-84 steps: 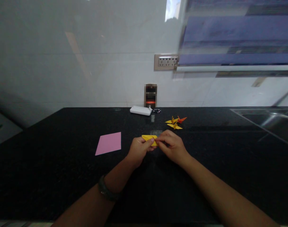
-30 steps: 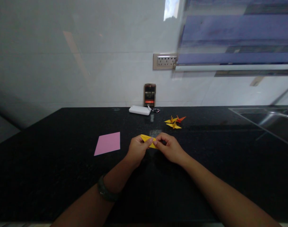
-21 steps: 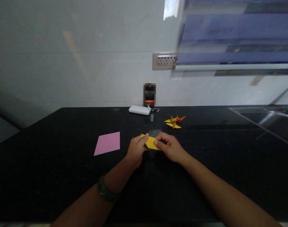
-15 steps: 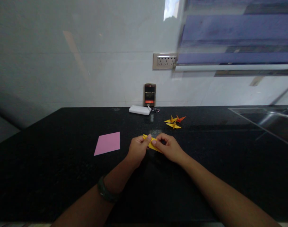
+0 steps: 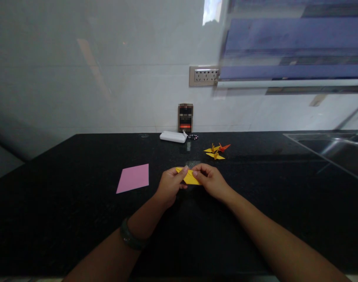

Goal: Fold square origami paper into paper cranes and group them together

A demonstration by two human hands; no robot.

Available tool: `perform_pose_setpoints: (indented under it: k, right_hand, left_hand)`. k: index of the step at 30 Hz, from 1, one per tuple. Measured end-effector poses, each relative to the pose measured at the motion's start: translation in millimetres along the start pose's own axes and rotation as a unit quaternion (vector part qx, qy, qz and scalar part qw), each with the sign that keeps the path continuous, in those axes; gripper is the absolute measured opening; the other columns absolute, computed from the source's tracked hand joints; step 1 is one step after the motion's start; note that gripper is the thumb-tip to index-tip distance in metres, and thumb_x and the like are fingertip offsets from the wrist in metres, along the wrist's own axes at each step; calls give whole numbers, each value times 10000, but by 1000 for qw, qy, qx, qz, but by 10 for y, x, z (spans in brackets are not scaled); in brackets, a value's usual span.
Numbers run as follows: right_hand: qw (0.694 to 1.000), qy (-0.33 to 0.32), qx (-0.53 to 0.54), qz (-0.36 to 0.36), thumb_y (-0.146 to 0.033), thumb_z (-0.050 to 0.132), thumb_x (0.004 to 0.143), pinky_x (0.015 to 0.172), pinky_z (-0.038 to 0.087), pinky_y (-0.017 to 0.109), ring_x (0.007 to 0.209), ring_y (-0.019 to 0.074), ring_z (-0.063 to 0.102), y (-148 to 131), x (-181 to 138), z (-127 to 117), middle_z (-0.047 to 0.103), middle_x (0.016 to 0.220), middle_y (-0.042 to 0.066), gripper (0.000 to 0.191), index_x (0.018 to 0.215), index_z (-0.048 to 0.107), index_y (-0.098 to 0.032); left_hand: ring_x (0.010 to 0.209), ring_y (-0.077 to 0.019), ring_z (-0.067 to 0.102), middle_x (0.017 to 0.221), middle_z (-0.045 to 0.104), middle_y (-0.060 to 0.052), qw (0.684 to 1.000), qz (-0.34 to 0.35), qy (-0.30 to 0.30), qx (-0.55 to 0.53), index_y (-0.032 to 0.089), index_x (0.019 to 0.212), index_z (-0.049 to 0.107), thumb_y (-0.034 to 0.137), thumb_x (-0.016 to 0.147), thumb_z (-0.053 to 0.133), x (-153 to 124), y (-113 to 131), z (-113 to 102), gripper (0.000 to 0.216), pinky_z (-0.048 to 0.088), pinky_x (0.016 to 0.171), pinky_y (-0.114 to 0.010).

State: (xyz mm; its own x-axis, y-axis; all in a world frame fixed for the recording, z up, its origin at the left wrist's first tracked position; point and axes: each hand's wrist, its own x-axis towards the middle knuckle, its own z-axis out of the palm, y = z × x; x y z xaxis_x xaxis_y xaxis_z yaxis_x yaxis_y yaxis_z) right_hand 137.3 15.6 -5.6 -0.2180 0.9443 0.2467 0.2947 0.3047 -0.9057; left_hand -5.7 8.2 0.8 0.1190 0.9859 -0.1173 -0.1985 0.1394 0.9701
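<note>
A piece of folded yellow origami paper (image 5: 191, 179) is held between my two hands above the black countertop. My left hand (image 5: 170, 184) pinches its left end, thumb on top. On the other side, my right hand (image 5: 210, 179) grips the right end between thumb and fingers, which hide that part of it. Some fold lines show on the paper between the thumbs. A flat sheet of pink paper (image 5: 133, 178) lies to the left of my left hand. Beyond my right hand sit two yellow paper cranes (image 5: 215, 155) and an orange paper crane (image 5: 224, 148), close together.
At the back of the black countertop (image 5: 79, 227) lies a white power bank (image 5: 173, 136) with a beaded strap (image 5: 193, 137). A phone-like device (image 5: 186, 117), its screen pixelated, leans on the wall. A sink (image 5: 343, 150) is at the right, a socket panel (image 5: 204, 76) on the wall.
The yellow paper has turned and opened out slightly between my hands, so more of its face shows. My right thumb has shifted a little to the right. Everything else stays in place.
</note>
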Motion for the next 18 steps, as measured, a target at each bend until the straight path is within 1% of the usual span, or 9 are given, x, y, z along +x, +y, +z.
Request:
perform_pose_setpoints:
  k: [2, 4, 6, 7, 9, 11, 13, 18]
  right_hand:
    - [999, 14, -32, -22, -273, 493, 771, 582, 425, 256, 635, 129, 517, -9, -15, -5, 561, 701, 18, 133, 812, 558, -164]
    - [991, 51, -97, -82, -267, 509, 767, 594, 427, 264, 682, 140, 515, -42, -38, -20, 548, 747, 29, 117, 830, 545, -176]
    - [967, 82, -175, -169, -274, 570, 728, 651, 431, 292, 814, 177, 498, -86, -62, -42, 529, 859, 58, 145, 836, 539, -183]
    - [952, 80, -210, -206, -284, 600, 706, 697, 428, 316, 862, 193, 482, -107, -71, -51, 518, 894, 68, 163, 824, 546, -185]
    - [930, 55, -263, -252, -292, 619, 696, 752, 414, 346, 900, 206, 461, -134, -84, -63, 506, 935, 77, 153, 796, 568, -188]
    - [917, 27, -296, -267, -277, 606, 713, 766, 411, 351, 909, 207, 454, -141, -89, -62, 505, 961, 83, 123, 798, 587, -190]
    - [910, 14, -316, -269, -245, 587, 729, 759, 413, 348, 917, 208, 451, -132, -87, -55, 508, 974, 87, 101, 813, 597, -191]
    - [902, 8, -336, -272, -202, 565, 739, 741, 416, 344, 899, 205, 453, -114, -75, -45, 524, 944, 89, 84, 811, 602, -181]
  left_hand:
    - [554, -93, 555, 666, 618, -38, 1000, -15, -4, 4, 98, 736, 625, 382, 608, 673, 6, 2, -8, 315, 419, 439, -169]
    - [521, -80, 544, 629, 612, -29, 1000, -26, 8, 6, 91, 699, 623, 361, 592, 690, 12, 3, -13, 298, 424, 449, -170]
    - [481, -67, 530, 591, 606, -20, 999, -33, 25, 4, 89, 695, 625, 362, 605, 680, 15, 2, -15, 293, 420, 448, -168]
    - [468, -65, 529, 581, 607, -21, 999, -36, 31, 3, 90, 707, 626, 367, 616, 671, 16, 2, -16, 295, 413, 442, -166]
    - [457, -72, 542, 589, 620, -30, 999, -41, 32, 2, 93, 739, 625, 376, 635, 654, 15, 3, -16, 303, 397, 427, -164]
    - [466, -81, 557, 610, 630, -40, 999, -44, 29, 5, 95, 761, 621, 377, 648, 643, 10, 8, -14, 305, 389, 425, -162]
    - [479, -81, 562, 616, 628, -40, 998, -47, 28, 7, 94, 768, 619, 371, 655, 639, 4, 14, -11, 300, 399, 442, -164]
    - [485, -71, 549, 613, 616, -31, 998, -51, 24, 2, 98, 783, 625, 385, 655, 638, -5, 25, -1, 314, 419, 475, -175]
